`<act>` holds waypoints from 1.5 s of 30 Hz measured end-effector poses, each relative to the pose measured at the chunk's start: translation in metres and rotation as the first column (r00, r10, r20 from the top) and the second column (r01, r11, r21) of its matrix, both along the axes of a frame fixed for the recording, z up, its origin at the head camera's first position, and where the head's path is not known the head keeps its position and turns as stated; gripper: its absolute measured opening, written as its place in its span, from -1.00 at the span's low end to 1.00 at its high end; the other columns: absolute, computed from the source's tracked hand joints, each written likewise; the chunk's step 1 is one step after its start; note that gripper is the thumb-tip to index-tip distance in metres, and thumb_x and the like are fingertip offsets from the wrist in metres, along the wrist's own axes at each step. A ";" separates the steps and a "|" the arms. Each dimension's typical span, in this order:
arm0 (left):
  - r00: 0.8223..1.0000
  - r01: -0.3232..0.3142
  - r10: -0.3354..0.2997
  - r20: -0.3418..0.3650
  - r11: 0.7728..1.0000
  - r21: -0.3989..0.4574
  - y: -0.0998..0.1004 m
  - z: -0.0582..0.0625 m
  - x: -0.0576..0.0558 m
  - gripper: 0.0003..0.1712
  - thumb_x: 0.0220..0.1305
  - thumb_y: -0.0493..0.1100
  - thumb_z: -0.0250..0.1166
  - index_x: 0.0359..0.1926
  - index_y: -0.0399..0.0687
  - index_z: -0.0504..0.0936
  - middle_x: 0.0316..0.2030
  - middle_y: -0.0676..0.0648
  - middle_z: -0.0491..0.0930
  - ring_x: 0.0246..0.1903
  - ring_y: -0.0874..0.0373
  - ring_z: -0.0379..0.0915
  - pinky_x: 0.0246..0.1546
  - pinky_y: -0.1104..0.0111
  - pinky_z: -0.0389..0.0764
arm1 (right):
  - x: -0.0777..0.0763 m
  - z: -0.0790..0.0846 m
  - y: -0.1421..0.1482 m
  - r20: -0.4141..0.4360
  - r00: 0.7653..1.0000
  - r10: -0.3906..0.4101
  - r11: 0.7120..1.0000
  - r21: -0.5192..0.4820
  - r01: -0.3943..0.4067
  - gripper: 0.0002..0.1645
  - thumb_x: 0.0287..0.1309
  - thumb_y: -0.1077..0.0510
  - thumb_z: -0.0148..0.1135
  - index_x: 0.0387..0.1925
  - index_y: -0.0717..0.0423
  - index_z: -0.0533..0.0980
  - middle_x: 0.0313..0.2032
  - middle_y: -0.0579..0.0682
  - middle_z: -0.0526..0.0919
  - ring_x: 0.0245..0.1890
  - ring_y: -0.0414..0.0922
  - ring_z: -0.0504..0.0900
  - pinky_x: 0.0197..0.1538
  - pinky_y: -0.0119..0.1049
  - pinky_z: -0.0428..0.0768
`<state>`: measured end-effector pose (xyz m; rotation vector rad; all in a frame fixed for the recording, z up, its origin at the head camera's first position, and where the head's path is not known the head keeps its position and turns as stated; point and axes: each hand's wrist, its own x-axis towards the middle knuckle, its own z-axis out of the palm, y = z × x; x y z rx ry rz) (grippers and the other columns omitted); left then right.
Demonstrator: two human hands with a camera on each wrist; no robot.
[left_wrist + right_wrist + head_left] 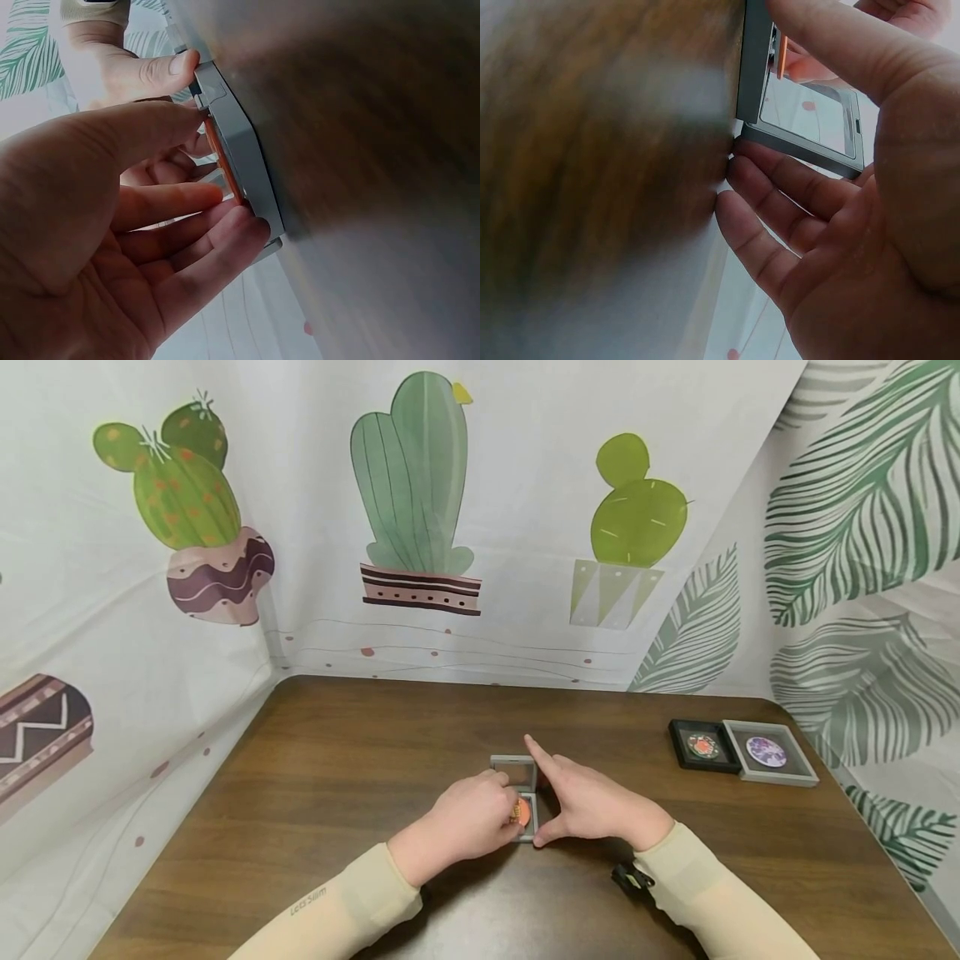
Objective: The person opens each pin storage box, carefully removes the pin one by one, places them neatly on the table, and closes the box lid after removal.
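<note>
A small grey display case (533, 806) lies hinged open on the wooden table, its clear-windowed lid (516, 772) raised at the far side. My left hand (474, 810) pinches a thin orange disc (524, 811) with a yellowish pattern, over the case base. The left wrist view shows the disc (223, 159) edge-on, tilted between thumb and fingertips against the grey base (244, 142). Spread around the right side, my right hand (596, 797) touches the case's near corner with its thumb. In the right wrist view, its fairly straight fingers (761, 240) reach the table beside the lid (810, 139).
At the back right, a black frame (675, 747) with a patterned disc stands against a grey frame (806, 768) with a purple and white disc. A small black item (632, 878) sits by the right cuff. Printed cloth (525, 647) borders the table.
</note>
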<state>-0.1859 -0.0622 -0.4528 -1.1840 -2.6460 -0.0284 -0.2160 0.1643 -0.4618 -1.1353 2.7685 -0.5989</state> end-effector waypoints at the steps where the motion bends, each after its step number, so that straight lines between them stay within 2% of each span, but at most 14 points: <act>1: 1.000 -0.001 0.001 0.002 1.000 0.003 -0.001 0.000 0.000 -0.73 0.06 0.06 0.41 -0.56 0.12 0.51 -0.54 0.15 0.26 -0.50 0.22 0.24 -0.57 0.48 0.34 | 0.000 0.000 0.000 0.000 1.000 0.001 1.000 0.001 -0.001 0.71 -0.34 -0.40 0.56 0.53 -0.18 -0.47 0.01 0.00 0.47 -0.19 -0.21 0.43 -0.03 -0.28 0.49; 6: 1.000 -0.001 0.002 -0.014 1.000 0.023 -0.005 0.002 -0.002 -0.70 0.04 0.01 0.40 -0.61 0.15 0.43 -0.55 0.15 0.23 -0.52 0.22 0.21 -0.58 0.48 0.30 | 0.000 0.002 -0.001 0.008 1.000 -0.003 1.000 -0.003 0.003 0.70 -0.33 -0.40 0.56 0.53 -0.19 -0.47 0.04 0.02 0.47 -0.16 -0.20 0.45 -0.01 -0.26 0.50; 13: 1.000 0.002 0.000 -0.024 0.998 0.069 -0.012 0.007 0.001 -0.72 0.03 -0.04 0.37 -0.62 0.16 0.41 -0.57 0.16 0.23 -0.52 0.21 0.20 -0.57 0.48 0.29 | 0.000 0.002 -0.002 0.012 1.000 -0.004 1.000 0.005 0.004 0.71 -0.34 -0.41 0.56 0.53 -0.21 -0.49 0.04 0.02 0.48 -0.15 -0.20 0.44 -0.01 -0.26 0.49; 21: 1.000 -0.014 0.014 0.003 0.997 0.081 -0.023 0.010 0.001 -0.79 0.00 -0.06 0.35 -0.58 0.15 0.45 -0.55 0.17 0.23 -0.52 0.24 0.19 -0.58 0.49 0.29 | 0.000 0.001 -0.002 0.006 1.000 -0.001 1.000 0.011 0.001 0.71 -0.33 -0.40 0.56 0.53 -0.20 -0.49 0.08 0.06 0.47 -0.09 -0.18 0.46 0.04 -0.24 0.48; 27: 1.000 -0.021 0.022 -0.016 0.996 0.082 -0.035 0.010 0.000 -0.77 -0.03 -0.06 0.31 -0.61 0.18 0.39 -0.56 0.17 0.21 -0.52 0.23 0.17 -0.58 0.46 0.28 | 0.000 0.000 -0.002 0.014 1.000 -0.008 1.000 0.012 0.008 0.71 -0.34 -0.40 0.56 0.52 -0.22 -0.50 0.13 0.05 0.45 -0.02 -0.18 0.47 0.08 -0.22 0.48; 35: 0.999 -0.054 0.054 0.005 0.993 0.102 -0.056 0.012 -0.004 -0.86 -0.04 -0.08 0.33 -0.52 0.13 0.49 -0.55 0.17 0.21 -0.50 0.22 0.18 -0.57 0.45 0.30 | 0.000 0.000 -0.002 0.014 1.000 -0.015 1.000 0.014 0.015 0.72 -0.34 -0.40 0.56 0.52 -0.22 -0.50 0.05 -0.01 0.46 -0.11 -0.19 0.47 0.01 -0.24 0.49; 45: 0.993 -0.116 0.112 0.041 0.988 0.103 -0.080 0.009 -0.015 -0.87 -0.06 -0.15 0.29 -0.53 0.12 0.47 -0.54 0.15 0.23 -0.45 0.21 0.21 -0.55 0.44 0.33 | 0.001 0.002 -0.001 0.006 1.000 -0.020 1.000 0.021 0.019 0.72 -0.35 -0.41 0.56 0.52 -0.21 -0.50 0.02 -0.03 0.47 -0.16 -0.21 0.44 -0.02 -0.25 0.49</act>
